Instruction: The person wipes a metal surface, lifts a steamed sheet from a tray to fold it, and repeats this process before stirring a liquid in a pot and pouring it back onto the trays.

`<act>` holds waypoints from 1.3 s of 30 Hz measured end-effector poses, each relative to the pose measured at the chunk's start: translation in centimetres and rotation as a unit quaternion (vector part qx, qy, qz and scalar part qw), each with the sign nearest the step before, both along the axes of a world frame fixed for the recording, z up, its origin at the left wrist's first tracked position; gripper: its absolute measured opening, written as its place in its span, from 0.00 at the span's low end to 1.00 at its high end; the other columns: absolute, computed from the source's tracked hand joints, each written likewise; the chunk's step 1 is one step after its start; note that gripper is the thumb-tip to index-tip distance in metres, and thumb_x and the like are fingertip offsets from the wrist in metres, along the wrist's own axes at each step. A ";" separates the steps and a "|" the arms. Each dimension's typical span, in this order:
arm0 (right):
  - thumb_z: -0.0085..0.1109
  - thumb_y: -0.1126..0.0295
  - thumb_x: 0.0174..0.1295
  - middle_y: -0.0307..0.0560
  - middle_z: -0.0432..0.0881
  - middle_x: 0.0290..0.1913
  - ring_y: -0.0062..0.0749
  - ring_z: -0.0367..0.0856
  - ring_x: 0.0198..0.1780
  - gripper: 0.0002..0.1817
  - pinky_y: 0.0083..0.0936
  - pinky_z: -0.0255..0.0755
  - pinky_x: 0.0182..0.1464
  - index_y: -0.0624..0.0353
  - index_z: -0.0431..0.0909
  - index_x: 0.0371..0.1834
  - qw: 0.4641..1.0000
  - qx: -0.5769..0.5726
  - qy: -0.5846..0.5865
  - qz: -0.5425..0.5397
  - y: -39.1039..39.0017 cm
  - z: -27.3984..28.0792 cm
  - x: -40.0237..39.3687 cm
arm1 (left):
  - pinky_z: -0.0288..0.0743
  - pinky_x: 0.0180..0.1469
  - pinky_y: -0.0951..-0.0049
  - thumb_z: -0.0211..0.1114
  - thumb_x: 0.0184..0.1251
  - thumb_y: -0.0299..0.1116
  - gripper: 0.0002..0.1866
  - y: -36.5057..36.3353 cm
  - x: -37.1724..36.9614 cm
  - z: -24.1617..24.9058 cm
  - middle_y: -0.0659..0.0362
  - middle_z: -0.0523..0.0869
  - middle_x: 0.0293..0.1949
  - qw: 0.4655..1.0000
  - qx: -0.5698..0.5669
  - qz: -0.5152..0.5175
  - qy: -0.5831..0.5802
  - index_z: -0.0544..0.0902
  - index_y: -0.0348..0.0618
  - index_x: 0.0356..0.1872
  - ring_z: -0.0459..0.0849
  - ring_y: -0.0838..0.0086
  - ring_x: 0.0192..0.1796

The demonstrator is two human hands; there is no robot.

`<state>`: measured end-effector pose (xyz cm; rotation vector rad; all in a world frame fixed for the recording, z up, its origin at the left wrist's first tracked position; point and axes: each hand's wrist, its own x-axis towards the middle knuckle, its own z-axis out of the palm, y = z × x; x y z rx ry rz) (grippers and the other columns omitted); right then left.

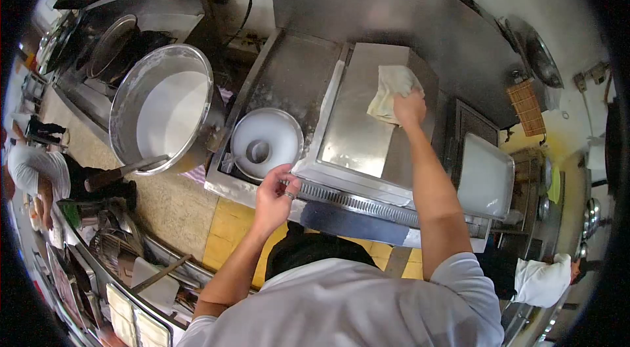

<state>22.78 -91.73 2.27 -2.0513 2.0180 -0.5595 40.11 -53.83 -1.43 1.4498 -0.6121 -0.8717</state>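
Observation:
My right hand (pixel 409 109) presses a crumpled pale cloth (pixel 391 87) onto the flat steel lid (pixel 357 124) of a steamer box. My left hand (pixel 275 195) rests with bent fingers on the front left corner of that box, just below a round white bowl (pixel 266 143) holding a small cup. Nothing is held in the left hand as far as I can see.
A large steel pot (pixel 167 107) of white liquid with a ladle handle stands at the left. A white tray (pixel 485 176) sits right of the steamer. A wok hangs on the back wall. People stand at the left and lower right. Racks of trays lie bottom left.

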 end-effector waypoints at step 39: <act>0.64 0.53 0.64 0.67 0.79 0.62 0.61 0.78 0.65 0.32 0.46 0.75 0.63 0.67 0.76 0.64 0.997 0.053 0.021 0.058 4.2 1.5 -1.4 | 0.76 0.35 0.79 0.67 0.72 0.24 0.20 -3.7 -1.1 0.8 0.62 0.87 0.39 0.996 -0.010 -0.073 -0.045 0.77 0.35 0.63 0.80 0.83 0.33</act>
